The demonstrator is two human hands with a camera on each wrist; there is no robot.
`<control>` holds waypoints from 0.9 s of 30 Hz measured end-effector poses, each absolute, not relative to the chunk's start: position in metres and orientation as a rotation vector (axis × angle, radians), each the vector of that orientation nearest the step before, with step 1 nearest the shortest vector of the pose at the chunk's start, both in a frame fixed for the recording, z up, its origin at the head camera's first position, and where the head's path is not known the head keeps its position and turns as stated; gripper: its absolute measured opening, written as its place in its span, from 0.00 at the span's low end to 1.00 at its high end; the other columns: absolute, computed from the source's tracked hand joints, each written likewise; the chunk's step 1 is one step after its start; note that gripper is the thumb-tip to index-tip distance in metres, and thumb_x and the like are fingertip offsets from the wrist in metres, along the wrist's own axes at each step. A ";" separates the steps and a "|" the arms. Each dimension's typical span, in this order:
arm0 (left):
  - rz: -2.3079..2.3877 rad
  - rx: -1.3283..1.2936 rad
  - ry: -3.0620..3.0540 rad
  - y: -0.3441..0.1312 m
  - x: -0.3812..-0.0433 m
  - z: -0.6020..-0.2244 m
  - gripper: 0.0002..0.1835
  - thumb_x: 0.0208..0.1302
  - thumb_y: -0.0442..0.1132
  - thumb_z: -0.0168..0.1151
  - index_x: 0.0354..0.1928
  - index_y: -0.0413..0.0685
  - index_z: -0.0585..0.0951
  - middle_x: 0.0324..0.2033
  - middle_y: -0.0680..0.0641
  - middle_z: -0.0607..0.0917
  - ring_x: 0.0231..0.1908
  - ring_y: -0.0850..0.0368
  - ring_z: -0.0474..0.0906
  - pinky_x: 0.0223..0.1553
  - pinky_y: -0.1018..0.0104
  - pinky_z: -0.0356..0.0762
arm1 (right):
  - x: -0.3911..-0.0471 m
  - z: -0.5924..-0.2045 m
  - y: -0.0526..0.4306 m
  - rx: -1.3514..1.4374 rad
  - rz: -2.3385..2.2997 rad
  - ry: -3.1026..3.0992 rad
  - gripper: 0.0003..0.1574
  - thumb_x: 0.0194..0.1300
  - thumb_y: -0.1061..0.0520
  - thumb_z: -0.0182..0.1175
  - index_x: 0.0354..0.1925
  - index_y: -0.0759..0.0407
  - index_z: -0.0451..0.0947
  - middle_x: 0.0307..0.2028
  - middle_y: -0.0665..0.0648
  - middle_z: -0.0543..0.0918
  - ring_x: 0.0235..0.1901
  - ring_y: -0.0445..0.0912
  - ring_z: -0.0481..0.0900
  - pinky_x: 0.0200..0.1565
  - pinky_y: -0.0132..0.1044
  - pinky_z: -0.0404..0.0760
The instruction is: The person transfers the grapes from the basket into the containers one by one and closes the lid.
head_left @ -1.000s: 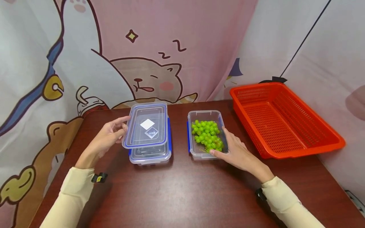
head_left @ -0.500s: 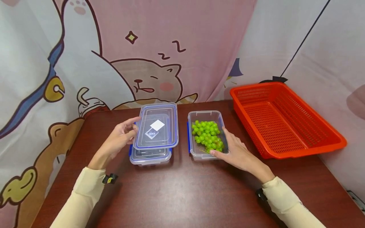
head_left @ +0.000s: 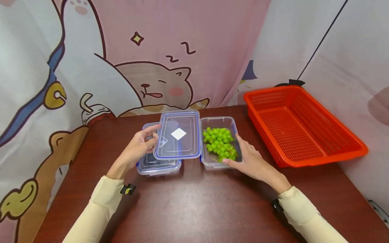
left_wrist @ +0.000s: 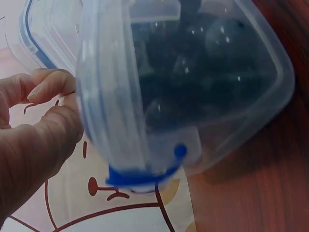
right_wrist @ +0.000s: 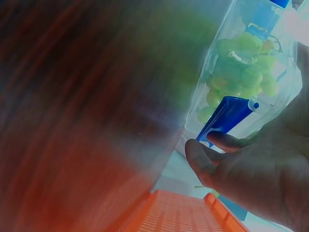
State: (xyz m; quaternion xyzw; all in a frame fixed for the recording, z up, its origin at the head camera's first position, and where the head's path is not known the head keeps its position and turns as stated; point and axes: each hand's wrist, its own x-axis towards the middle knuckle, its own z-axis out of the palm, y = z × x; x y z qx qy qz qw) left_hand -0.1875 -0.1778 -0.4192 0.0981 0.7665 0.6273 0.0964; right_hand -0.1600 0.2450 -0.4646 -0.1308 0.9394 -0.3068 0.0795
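Note:
Between thumb and fingers my left hand [head_left: 136, 150] pinches the left edge of a clear lid with a blue seal [head_left: 188, 145]. The lid is held up, overlapping a closed food container [head_left: 159, 168], its right edge beside the open container. That open clear container [head_left: 215, 165] holds green grapes [head_left: 220, 141]. My right hand [head_left: 250, 160] grips its right front corner, thumb at the front rim and fingers along the right wall. In the right wrist view the fingertips are by a lowered blue latch [right_wrist: 227, 118]. The left wrist view shows dark contents inside the closed container [left_wrist: 207, 96].
A red perforated plastic basket [head_left: 328, 163] stands at the right, close to the grape container. All of these sit on a dark brown wooden table [head_left: 194, 206]. A cartoon-printed curtain [head_left: 212, 40] hangs behind the far edge.
My left hand has carried the lid rightward, from over the closed container to beside the grape container. The right hand has kept its place on the grape container.

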 end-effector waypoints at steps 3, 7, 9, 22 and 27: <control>1.869 0.293 2.259 -0.173 -0.187 -0.418 0.32 0.78 0.27 0.55 0.82 0.37 0.67 0.40 0.46 0.74 0.27 0.59 0.66 0.29 0.69 0.67 | -0.160 -0.463 0.244 -0.398 -0.917 2.817 0.77 0.69 0.23 0.66 0.89 0.61 0.38 0.83 0.76 0.53 0.79 0.74 0.54 0.73 0.78 0.52; 1.886 0.300 2.249 -0.168 -0.185 -0.418 0.33 0.76 0.25 0.53 0.81 0.37 0.67 0.39 0.45 0.75 0.26 0.60 0.65 0.27 0.70 0.63 | -0.161 -0.463 0.243 -0.392 -0.922 2.815 0.77 0.69 0.23 0.66 0.89 0.60 0.38 0.83 0.75 0.53 0.79 0.74 0.54 0.73 0.77 0.52; 1.894 0.297 2.245 -0.166 -0.185 -0.418 0.33 0.76 0.25 0.53 0.81 0.36 0.67 0.39 0.45 0.75 0.26 0.60 0.65 0.27 0.70 0.63 | -0.160 -0.463 0.242 -0.387 -0.928 2.809 0.77 0.68 0.22 0.66 0.89 0.60 0.38 0.83 0.75 0.53 0.79 0.74 0.55 0.73 0.77 0.53; 1.932 0.335 2.165 -0.149 -0.182 -0.422 0.34 0.76 0.24 0.52 0.82 0.37 0.66 0.39 0.45 0.73 0.26 0.59 0.65 0.27 0.69 0.61 | -0.158 -0.468 0.244 -0.387 -0.933 2.806 0.77 0.68 0.21 0.65 0.89 0.61 0.38 0.82 0.75 0.55 0.78 0.74 0.57 0.72 0.77 0.54; 1.920 0.341 2.177 -0.140 -0.184 -0.422 0.33 0.76 0.24 0.53 0.82 0.37 0.67 0.39 0.44 0.74 0.25 0.58 0.66 0.27 0.68 0.62 | -0.160 -0.466 0.246 -0.376 -0.931 2.796 0.78 0.68 0.21 0.65 0.89 0.60 0.37 0.83 0.74 0.53 0.78 0.73 0.56 0.73 0.78 0.53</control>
